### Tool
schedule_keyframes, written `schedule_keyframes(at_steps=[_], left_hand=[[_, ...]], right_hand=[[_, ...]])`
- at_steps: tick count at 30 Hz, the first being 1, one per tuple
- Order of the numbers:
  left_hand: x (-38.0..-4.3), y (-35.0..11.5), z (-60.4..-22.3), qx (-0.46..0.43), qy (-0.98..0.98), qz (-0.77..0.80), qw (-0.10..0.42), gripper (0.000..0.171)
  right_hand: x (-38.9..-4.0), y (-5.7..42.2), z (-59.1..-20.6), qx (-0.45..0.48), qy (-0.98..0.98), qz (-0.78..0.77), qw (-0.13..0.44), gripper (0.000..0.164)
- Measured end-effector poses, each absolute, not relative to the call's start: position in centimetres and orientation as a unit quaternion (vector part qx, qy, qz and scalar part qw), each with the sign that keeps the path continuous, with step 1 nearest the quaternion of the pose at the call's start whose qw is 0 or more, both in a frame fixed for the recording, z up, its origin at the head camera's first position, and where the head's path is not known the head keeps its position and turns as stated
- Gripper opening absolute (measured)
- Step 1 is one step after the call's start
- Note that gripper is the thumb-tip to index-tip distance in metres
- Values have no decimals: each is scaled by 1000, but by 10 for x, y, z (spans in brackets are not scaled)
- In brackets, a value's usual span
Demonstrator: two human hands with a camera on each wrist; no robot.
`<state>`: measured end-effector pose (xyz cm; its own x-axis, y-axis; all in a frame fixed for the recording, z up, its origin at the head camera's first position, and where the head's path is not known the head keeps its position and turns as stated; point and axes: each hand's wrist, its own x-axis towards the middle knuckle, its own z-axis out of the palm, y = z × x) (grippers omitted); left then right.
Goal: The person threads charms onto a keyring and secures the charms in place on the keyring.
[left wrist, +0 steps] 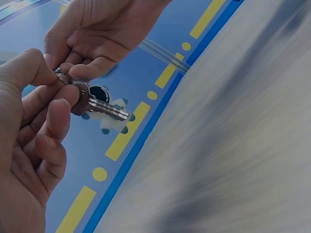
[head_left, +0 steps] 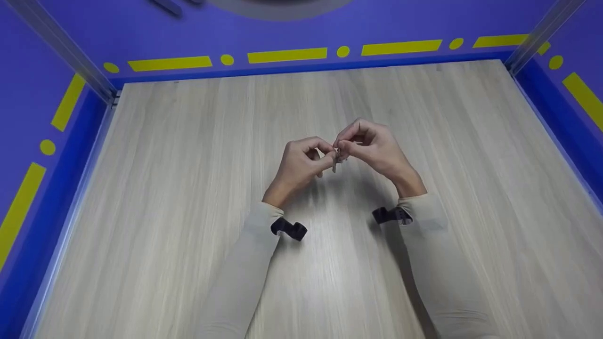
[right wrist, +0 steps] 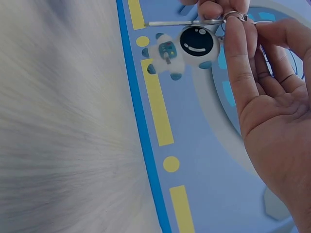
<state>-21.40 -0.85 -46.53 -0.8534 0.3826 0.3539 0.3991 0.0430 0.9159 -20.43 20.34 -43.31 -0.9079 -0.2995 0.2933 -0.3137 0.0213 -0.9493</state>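
Both hands meet above the table, fingertips close together around a small metal key ring [right wrist: 233, 15]. My left hand [head_left: 301, 160] pinches the ring beside the head of a silver key [left wrist: 109, 108], whose toothed blade points away from the fingers. My right hand [head_left: 374, 146] pinches the ring from the other side, thumb against forefinger. A white astronaut charm [right wrist: 170, 56] with a dark visor dangles beside the key in the right wrist view. In the left wrist view the key partly covers this charm [left wrist: 112, 116]. Fingers hide part of the ring.
Beneath the hands spreads a light wood-grain table [head_left: 188, 188]. Blue-purple panels with yellow dashes [head_left: 287, 55] stand along its back and sides, with metal posts [head_left: 70, 52] at the back corners. Dark wrist camera mounts [head_left: 289, 229] sit on both sleeves.
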Motion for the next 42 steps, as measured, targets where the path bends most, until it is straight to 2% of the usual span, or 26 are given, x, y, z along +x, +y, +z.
schedule_keyframes(at_steps=[7,15,21,25,32,37,42], left_hand=[[-213,-7,-466,-256,-712,-653,-19,6],[-214,-7,-466,-249,-711,-658,-13,5],[-214,-9,-463,-244,-708,-662,0,5],[-215,-11,-461,-253,-711,-656,20,6],[-217,-12,-457,-276,-734,-613,96,7],[-215,-12,-455,-282,-753,-586,104,6],[-214,-13,-453,-289,-766,-562,113,7]], right_hand=[[-205,202,-432,210,-718,664,2,7],[-204,202,-430,212,-719,662,-2,2],[-204,204,-428,195,-745,638,6,8],[-203,205,-426,197,-755,625,21,7],[-200,202,-423,203,-776,596,41,7],[-200,200,-423,201,-784,585,39,10],[-199,198,-422,196,-792,577,40,7]])
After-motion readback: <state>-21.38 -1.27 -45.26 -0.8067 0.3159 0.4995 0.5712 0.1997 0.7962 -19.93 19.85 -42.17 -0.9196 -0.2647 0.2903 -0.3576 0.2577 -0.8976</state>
